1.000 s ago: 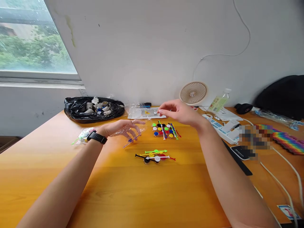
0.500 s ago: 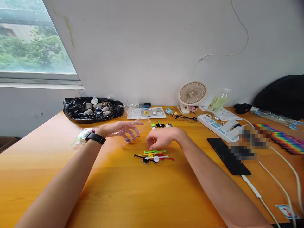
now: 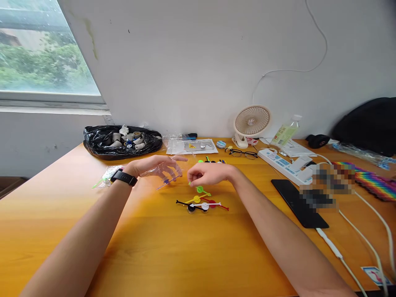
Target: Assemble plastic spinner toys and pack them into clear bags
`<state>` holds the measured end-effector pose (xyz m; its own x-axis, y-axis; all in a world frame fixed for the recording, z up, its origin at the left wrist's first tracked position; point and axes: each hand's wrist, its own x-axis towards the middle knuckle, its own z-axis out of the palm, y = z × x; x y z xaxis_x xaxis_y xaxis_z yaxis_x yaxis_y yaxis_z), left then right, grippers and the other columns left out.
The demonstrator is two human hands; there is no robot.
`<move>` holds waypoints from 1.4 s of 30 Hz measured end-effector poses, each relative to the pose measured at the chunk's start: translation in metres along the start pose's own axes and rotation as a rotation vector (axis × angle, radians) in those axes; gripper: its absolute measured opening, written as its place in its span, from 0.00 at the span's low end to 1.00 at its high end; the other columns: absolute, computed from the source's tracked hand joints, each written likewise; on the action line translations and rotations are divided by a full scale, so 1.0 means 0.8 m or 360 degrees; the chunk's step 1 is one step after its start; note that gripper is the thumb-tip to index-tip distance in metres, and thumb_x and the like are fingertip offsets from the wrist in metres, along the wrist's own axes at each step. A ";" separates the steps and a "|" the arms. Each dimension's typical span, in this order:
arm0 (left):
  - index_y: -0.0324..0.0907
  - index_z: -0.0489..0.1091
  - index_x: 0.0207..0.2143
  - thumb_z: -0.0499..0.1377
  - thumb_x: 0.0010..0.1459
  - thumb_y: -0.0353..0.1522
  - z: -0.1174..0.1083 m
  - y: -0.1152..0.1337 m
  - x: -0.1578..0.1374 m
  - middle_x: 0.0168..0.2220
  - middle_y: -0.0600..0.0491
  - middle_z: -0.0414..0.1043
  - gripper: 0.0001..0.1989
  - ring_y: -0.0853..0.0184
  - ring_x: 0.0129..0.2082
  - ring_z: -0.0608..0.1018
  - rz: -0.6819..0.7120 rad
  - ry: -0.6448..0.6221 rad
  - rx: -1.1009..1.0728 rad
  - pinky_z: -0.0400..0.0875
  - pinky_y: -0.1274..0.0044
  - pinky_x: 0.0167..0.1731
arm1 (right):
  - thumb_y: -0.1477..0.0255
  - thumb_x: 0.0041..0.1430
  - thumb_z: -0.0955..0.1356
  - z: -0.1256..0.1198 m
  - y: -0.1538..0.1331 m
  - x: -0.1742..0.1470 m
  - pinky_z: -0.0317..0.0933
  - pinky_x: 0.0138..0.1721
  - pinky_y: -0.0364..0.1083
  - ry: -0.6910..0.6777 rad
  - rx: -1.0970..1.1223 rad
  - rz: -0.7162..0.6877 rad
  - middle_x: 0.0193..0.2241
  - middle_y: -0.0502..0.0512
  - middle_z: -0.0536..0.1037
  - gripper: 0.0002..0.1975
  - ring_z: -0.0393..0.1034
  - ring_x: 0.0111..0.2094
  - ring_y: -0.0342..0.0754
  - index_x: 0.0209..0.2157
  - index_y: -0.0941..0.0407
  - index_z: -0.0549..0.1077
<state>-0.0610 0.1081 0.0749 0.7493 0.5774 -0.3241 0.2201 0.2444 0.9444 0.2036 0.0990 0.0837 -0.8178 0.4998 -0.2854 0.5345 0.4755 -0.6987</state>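
Observation:
My left hand (image 3: 156, 167), with a black watch on its wrist, is closed around a clear plastic bag (image 3: 151, 171). A blue arrow spinner (image 3: 167, 181) shows through the plastic under its fingers. To the right, my right hand (image 3: 208, 174) pinches one end of a green arrow spinner (image 3: 200, 189), whose tip points toward the lower right. Below it on the table lie a yellow arrow spinner (image 3: 196, 199), a black one (image 3: 191, 208), a white one (image 3: 204, 206) and a red one (image 3: 213, 203), overlapping each other.
Behind my right hand are more small coloured pieces (image 3: 208, 160). A black bag of waste (image 3: 122, 142), glasses (image 3: 241, 153), a fan (image 3: 251, 121), a power strip (image 3: 284, 167) and a black phone (image 3: 298, 203) with cables stand around. Another clear packet (image 3: 107, 176) lies by my left wrist.
My right hand has lifted the green arrow spinner off the other spinners and moved it slightly up and left. My left hand has stayed nearly still with the plastic bag.

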 end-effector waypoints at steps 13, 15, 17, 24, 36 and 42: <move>0.48 0.55 0.74 0.52 0.68 0.42 -0.007 -0.004 -0.004 0.57 0.42 0.75 0.33 0.52 0.48 0.79 0.0150 -0.0121 -0.0161 0.72 0.67 0.46 | 0.67 0.51 0.78 -0.061 0.020 -0.057 0.71 0.32 0.42 0.1500 0.1174 -0.0341 0.28 0.54 0.81 0.11 0.75 0.28 0.44 0.31 0.57 0.77; 0.47 0.54 0.74 0.52 0.68 0.41 -0.003 -0.004 0.000 0.57 0.41 0.75 0.34 0.52 0.48 0.79 0.0179 -0.0127 -0.0179 0.72 0.68 0.44 | 0.65 0.50 0.79 -0.055 0.019 -0.049 0.73 0.34 0.43 0.1483 0.1182 -0.0336 0.29 0.54 0.82 0.12 0.76 0.30 0.45 0.32 0.57 0.78; 0.45 0.54 0.74 0.52 0.68 0.41 0.001 -0.004 0.003 0.57 0.40 0.75 0.34 0.52 0.47 0.79 0.0217 -0.0123 -0.0201 0.72 0.68 0.43 | 0.64 0.50 0.79 -0.047 0.018 -0.039 0.73 0.36 0.44 0.1396 0.1202 -0.0325 0.30 0.54 0.82 0.13 0.76 0.31 0.45 0.32 0.56 0.78; 0.45 0.52 0.75 0.52 0.68 0.40 0.007 -0.004 0.008 0.55 0.40 0.76 0.35 0.51 0.47 0.79 0.0256 -0.0066 -0.0264 0.73 0.65 0.45 | 0.63 0.51 0.78 -0.027 0.035 -0.008 0.62 0.31 0.42 0.1189 0.1037 -0.0279 0.27 0.49 0.76 0.13 0.66 0.27 0.41 0.33 0.57 0.81; 0.50 0.58 0.73 0.56 0.66 0.45 0.003 -0.002 0.006 0.55 0.44 0.77 0.34 0.54 0.47 0.80 0.0062 0.0161 -0.0081 0.73 0.70 0.45 | 0.57 0.60 0.70 -0.041 0.028 -0.033 0.56 0.29 0.42 0.0977 0.0249 0.0187 0.29 0.53 0.78 0.17 0.64 0.27 0.42 0.32 0.59 0.77; 0.49 0.57 0.72 0.55 0.66 0.45 0.006 0.002 0.002 0.57 0.43 0.75 0.35 0.52 0.49 0.79 0.0038 0.0169 -0.0003 0.74 0.69 0.45 | 0.59 0.56 0.74 -0.043 0.018 -0.047 0.59 0.31 0.42 0.0080 -0.0224 0.0342 0.31 0.54 0.81 0.15 0.72 0.30 0.46 0.34 0.58 0.81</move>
<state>-0.0564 0.1056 0.0761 0.6840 0.6624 -0.3055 0.2015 0.2310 0.9519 0.2493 0.1119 0.1065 -0.6726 0.6338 -0.3821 0.7220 0.4487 -0.5266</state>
